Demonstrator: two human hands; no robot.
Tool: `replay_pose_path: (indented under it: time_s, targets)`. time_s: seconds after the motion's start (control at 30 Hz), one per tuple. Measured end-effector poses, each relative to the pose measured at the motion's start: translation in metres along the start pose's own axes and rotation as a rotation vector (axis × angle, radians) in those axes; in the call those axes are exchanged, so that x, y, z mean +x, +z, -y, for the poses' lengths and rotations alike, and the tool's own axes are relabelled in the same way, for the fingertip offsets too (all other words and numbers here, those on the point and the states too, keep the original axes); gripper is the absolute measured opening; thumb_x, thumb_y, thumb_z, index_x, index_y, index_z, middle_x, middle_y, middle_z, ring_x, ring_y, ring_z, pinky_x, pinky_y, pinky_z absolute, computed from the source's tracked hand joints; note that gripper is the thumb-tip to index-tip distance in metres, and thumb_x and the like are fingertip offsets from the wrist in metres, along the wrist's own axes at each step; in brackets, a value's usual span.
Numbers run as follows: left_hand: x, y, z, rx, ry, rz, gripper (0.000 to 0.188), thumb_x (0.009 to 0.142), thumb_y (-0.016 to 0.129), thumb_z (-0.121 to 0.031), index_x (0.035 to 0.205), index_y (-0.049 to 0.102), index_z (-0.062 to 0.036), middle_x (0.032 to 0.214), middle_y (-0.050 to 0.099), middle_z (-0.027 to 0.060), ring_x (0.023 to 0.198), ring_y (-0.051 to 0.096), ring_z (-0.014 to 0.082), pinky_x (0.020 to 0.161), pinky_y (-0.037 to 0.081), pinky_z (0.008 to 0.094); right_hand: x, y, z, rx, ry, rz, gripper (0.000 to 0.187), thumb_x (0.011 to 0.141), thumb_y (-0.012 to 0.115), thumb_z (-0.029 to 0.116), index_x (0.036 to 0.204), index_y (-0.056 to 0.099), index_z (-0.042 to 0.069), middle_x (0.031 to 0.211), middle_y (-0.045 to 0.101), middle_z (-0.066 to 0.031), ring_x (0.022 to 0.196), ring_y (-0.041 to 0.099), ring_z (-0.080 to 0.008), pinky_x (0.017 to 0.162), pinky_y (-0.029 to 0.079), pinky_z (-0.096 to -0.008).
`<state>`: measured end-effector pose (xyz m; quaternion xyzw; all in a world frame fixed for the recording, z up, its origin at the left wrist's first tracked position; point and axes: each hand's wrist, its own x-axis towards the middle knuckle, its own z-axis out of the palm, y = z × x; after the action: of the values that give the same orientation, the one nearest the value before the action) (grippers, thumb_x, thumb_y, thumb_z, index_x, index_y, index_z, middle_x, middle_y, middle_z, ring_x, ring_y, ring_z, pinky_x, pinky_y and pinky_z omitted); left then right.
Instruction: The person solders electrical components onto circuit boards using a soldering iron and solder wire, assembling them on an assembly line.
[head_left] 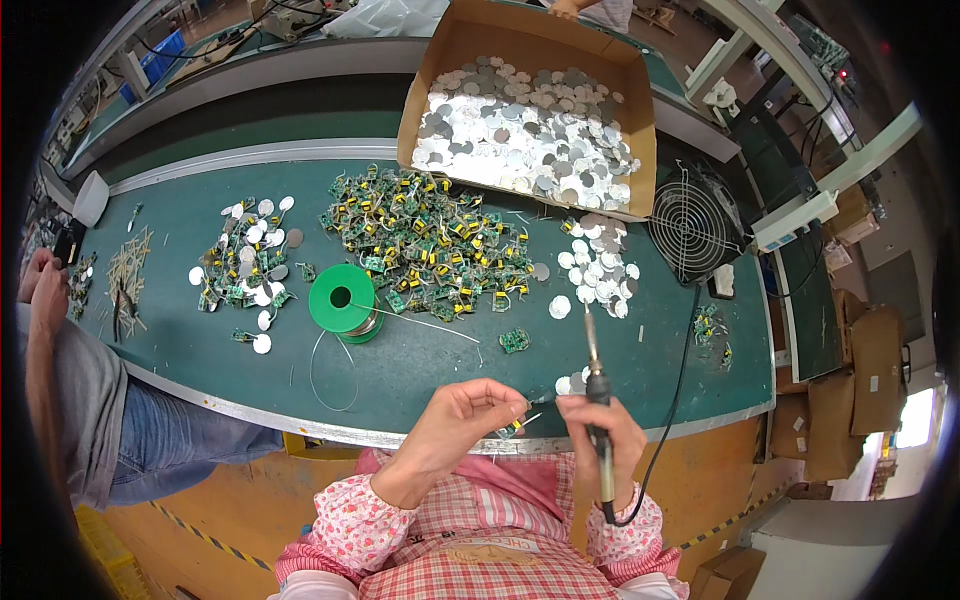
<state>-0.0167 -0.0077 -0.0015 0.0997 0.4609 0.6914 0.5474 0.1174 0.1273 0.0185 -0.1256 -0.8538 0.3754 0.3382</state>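
Note:
My left hand [462, 422] pinches a small circuit board [512, 429] with a yellow part on it, just over the table's front edge. A pale thin piece sticks out from the board toward my right hand [612, 438]. That hand is closed round the handle of a soldering iron [598, 388], whose metal tip points away from me. Beside its fingers lie a few round silver discs [565, 386]. A lone green circuit board [514, 341] rests beyond my left hand. Farther left stands a green spool of solder wire [326, 312], its loose wire curling onto the table.
Behind the spool spreads a big heap of circuit boards [430, 240]. A cardboard box [530, 38] of silver discs stands at the back, more discs [597, 262] before it. A black fan [692, 225] is at right. At left sits a co-worker, hands [42, 290] at the table.

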Motion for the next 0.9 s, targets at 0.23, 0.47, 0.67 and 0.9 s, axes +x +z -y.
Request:
replay_pose_path:
  time_s: [0.23,0.47,0.67,0.9]
  targets:
    - [0.003,-0.004,0.006,-0.007,0.091,-0.129,0.010,0.089,0.062,-0.007,0.096,0.061,0.0010,0.086,0.065,0.0056,0.078,0.062,0.0116,0.074,0.048,0.0226,0.010,0.020,-0.016,-0.202,-0.023,0.057,0.025,0.071,0.070,-0.008,0.089,0.059,0.005,0.088,0.067,-0.0092,0.072,0.061,-0.0242,0.064,0.048,-0.0325]
    - [-0.004,-0.011,-0.001,0.066,0.130,-0.184,0.010,0.090,0.062,-0.006,0.096,0.059,0.0010,0.089,0.064,0.0053,0.080,0.061,0.0113,0.075,0.048,0.0235,0.002,0.028,-0.018,-0.398,-0.013,0.114,0.028,0.069,0.074,-0.001,0.091,0.060,0.006,0.077,0.061,-0.0080,0.068,0.057,-0.0250,0.062,0.046,-0.0363]
    - [-0.004,-0.010,0.000,0.071,0.149,-0.167,0.010,0.090,0.062,-0.006,0.096,0.059,0.0016,0.089,0.064,0.0047,0.081,0.061,0.0108,0.074,0.049,0.0235,0.005,0.025,-0.023,-0.409,-0.067,0.056,0.023,0.073,0.070,-0.003,0.092,0.060,0.005,0.076,0.062,-0.0088,0.067,0.060,-0.0220,0.060,0.048,-0.0336]
    - [-0.004,0.009,0.002,0.250,0.197,-0.129,0.012,0.087,0.065,-0.003,0.096,0.060,0.0020,0.090,0.064,0.0046,0.083,0.060,0.0086,0.071,0.048,0.0210,0.007,0.022,0.002,0.526,0.515,-0.127,0.017,0.088,0.060,-0.002,0.097,0.047,0.003,0.094,0.066,-0.0155,0.084,0.067,-0.0170,0.072,0.057,-0.0275]
